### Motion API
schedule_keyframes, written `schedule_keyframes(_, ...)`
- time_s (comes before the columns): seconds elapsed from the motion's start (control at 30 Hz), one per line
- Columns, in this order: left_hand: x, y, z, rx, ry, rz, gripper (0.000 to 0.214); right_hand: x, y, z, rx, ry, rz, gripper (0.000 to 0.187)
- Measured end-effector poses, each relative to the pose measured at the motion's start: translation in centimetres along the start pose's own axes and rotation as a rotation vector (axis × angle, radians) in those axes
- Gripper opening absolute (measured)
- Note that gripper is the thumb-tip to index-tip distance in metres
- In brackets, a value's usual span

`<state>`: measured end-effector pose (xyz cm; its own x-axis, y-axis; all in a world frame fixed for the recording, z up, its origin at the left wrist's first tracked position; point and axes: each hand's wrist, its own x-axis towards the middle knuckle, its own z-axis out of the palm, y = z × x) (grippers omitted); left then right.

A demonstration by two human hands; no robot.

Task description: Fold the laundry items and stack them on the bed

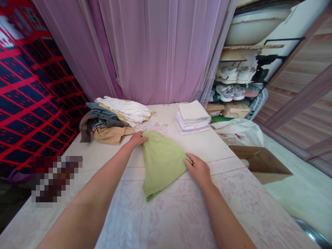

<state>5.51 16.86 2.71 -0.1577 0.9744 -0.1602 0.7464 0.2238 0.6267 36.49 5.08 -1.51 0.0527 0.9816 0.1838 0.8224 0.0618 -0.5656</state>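
Note:
A pair of light green shorts (163,162) with a gathered waistband lies spread on the patterned tablecloth (166,221). My left hand (138,139) pinches one end of the waistband at the upper left. On the other side, my right hand (198,167) grips a leg edge at the right, thumb on top. The lower leg opening points toward me. Beyond my left hand is a loose heap of clothes, with a white garment (124,108) on top and a tan one (110,134) in front. A neat stack of folded white and lilac cloths (193,116) sits beyond my right hand.
A purple curtain (160,52) hangs behind the table. On the right stand a shoe rack with white shoes (229,74), a white bag (238,131) and an open cardboard box (259,162). Red and navy checked fabric (28,86) borders the left.

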Motion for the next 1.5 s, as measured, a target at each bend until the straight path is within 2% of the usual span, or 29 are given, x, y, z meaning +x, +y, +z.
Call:
schedule_keyframes(0.13,0.1,-0.3,-0.4,-0.008,-0.008,-0.048,0.038,-0.1,-0.9,0.0,-0.159,-0.018,0.004,0.031)
schedule_keyframes(0.27,0.3,-0.2,-0.9,-0.073,-0.014,-0.097,0.031,-0.1,-2.5,-1.5,-0.342,-0.107,0.091,0.034)
schedule_keyframes(0.4,0.0,0.0,-1.4,-0.260,-0.116,-0.132,0.027,0.5,-4.0,-3.0,-0.426,-0.272,0.209,0.035)
schedule_keyframes(0.5,-0.9,0.1,-1.7,-0.468,-0.167,-0.107,0.035,1.4,-4.5,-3.4,-0.413,-0.358,0.211,0.026)
schedule_keyframes(0.63,-2.6,0.2,-1.9,-0.720,-0.165,-0.055,0.046,2.6,-4.2,-3.5,-0.256,-0.299,0.184,0.019)
schedule_keyframes(0.73,-4.7,0.0,-2.6,-0.856,-0.144,-0.026,0.052,3.6,-3.7,-4.2,0.083,-0.189,0.249,0.025)
schedule_keyframes(0.83,-7.6,-0.6,-3.8,-1.014,-0.190,-0.011,0.058,5.3,-3.9,-5.4,0.448,-0.109,0.355,0.041)
schedule_keyframes(0.9,-9.6,-1.3,-4.5,-1.061,-0.252,-0.019,0.063,7.0,-4.7,-5.9,0.501,-0.087,0.325,0.048)
schedule_keyframes(0.97,-11.2,-2.3,-4.9,-1.025,-0.280,-0.047,0.064,8.9,-6.0,-5.5,0.396,-0.055,0.206,0.048)
schedule_keyframes(1.03,-12.4,-3.5,-4.8,-0.926,-0.208,-0.117,0.062,10.5,-7.4,-4.3,0.230,-0.075,0.082,0.043)
schedule_keyframes(1.1,-13.1,-4.7,-4.6,-0.811,-0.129,-0.199,0.058,11.1,-8.4,-2.7,0.175,-0.130,0.008,0.041)
schedule_keyframes(1.17,-13.4,-5.7,-4.4,-0.736,-0.092,-0.251,0.059,10.6,-8.5,-1.5,0.160,-0.144,-0.013,0.040)
schedule_keyframes(1.23,-13.5,-6.2,-4.4,-0.698,-0.082,-0.268,0.070,8.9,-7.7,-0.9,0.124,-0.133,-0.013,0.036)
schedule_keyframes(1.33,-12.7,-6.2,-4.5,-0.654,-0.090,-0.265,0.085,5.4,-5.5,-1.5,0.034,-0.123,0.031,0.030)
schedule_keyframes(1.5,-10.7,-5.4,-3.9,-0.629,-0.066,-0.210,0.088,-0.1,-2.9,-3.1,-0.047,-0.174,0.160,0.028)
